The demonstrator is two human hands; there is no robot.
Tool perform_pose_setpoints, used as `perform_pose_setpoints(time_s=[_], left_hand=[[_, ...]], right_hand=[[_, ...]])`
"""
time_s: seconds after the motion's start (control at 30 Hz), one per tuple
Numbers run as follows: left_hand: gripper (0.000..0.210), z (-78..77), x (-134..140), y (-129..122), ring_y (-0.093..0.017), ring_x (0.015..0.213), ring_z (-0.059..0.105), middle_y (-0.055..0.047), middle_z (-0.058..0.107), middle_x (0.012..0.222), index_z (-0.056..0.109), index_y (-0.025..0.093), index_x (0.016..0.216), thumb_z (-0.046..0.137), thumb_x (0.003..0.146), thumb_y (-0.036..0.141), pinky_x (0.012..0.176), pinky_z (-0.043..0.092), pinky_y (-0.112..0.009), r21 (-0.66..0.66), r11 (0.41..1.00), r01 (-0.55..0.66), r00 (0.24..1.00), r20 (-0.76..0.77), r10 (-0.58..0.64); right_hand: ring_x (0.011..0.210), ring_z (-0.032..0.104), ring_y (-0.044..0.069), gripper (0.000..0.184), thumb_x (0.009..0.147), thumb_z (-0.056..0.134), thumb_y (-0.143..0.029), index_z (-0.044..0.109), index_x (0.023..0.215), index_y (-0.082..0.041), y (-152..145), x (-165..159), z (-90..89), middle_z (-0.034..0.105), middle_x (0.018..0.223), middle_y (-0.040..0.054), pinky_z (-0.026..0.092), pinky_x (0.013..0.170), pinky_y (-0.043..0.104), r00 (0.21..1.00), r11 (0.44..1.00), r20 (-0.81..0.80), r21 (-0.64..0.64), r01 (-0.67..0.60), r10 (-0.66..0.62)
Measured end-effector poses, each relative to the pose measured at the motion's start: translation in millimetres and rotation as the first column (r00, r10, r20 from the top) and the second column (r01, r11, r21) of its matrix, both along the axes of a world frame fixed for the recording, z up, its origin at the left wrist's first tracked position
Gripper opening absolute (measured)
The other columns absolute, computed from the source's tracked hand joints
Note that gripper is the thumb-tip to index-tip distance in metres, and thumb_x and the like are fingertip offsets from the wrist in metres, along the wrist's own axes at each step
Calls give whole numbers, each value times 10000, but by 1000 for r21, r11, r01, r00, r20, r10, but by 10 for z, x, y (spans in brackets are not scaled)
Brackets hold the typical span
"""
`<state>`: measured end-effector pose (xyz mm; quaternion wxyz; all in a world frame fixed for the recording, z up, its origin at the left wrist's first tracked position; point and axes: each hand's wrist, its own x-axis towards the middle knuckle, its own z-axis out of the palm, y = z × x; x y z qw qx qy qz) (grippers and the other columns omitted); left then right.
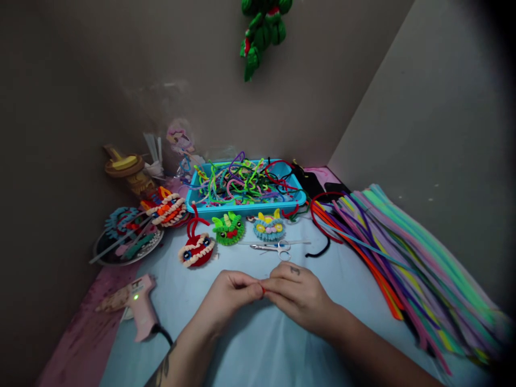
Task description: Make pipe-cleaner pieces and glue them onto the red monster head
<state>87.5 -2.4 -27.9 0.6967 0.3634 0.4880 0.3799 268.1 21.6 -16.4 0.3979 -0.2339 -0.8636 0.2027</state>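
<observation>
My left hand [237, 290] and my right hand [296, 293] meet fingertip to fingertip above the light blue cloth. Pinched between them is a small red-orange piece [264, 291], mostly hidden by the fingers; it may be a bit of pipe cleaner. Just beyond the hands lie small scissors [278, 247] with their blades pointing left. Behind these sit a green fuzzy creature head [229, 228] and a blue one with yellow horns [269, 226]. A red and cream one [196, 250] with a red loop rests to the left.
A pink glue gun [141, 306] with a lit green light lies at left, its cord near my left forearm. A blue tray [245, 207] holds tangled pipe cleaner scraps. Bundled pipe cleaners [403, 258] spread across the right. A metal bowl [129, 260] stands at far left.
</observation>
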Motion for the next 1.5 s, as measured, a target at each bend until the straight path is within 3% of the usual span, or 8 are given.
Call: perform_pose_setpoints(time_s=[0.47,0.63,0.73,0.83,1.1,1.33,1.5], left_hand=[[358,25,69,-13,-63,472,439,3,575,471,686,112,528,834,506,437,512,326,-203,-71,997,5,996,90,1],[373,48,51,-16,-67,511,466,-33,635,576,721,100,628,775,606,468,524,343,-197,-25,1000,12,997,73,-10],[364,43,74,-34,-61,500,460,-18,622,578,717,107,655,794,584,455,508,337,-190,-22,1000,2,992,125,1],[336,29,111,-60,-51,475,443,6,591,539,705,117,638,823,551,420,489,320,-182,-21,999,-28,986,166,31],[329,55,122,-69,-53,476,433,-6,590,518,715,108,601,823,550,414,495,326,-184,-52,999,14,986,167,-5],[287,49,106,-63,-70,533,444,-27,625,596,745,117,691,796,606,386,521,347,-191,-29,1000,0,980,197,6],[290,50,118,-52,-75,558,434,-32,635,628,743,109,714,771,640,388,549,354,-195,7,999,-47,986,160,45]], right_hand=[[619,505,154,242,835,516,-41,639,1012,-151,-65,-4,-79,587,678,48,462,579,299,1000,996,-22,88,5,-3],[657,569,140,180,817,569,-84,672,931,-177,-46,-39,-76,611,707,33,491,614,275,986,995,-147,-61,75,-83],[626,576,119,125,797,605,-103,690,850,-178,-52,-58,-50,599,694,24,481,560,228,971,983,-216,-174,64,-101],[622,573,116,98,789,615,-108,683,821,-171,-61,-62,-39,592,694,25,476,552,224,965,980,-249,-194,33,-82],[671,549,138,137,782,603,-62,643,871,-159,-67,-33,-71,599,720,36,484,642,292,975,996,-221,-86,-22,3],[711,530,144,212,798,584,-39,631,965,-161,-37,-24,-109,570,764,44,475,654,294,982,999,-185,-38,18,-25],[667,456,147,318,784,590,-23,623,1080,-135,-42,7,-93,541,760,54,414,572,283,987,956,-14,245,161,-163]])
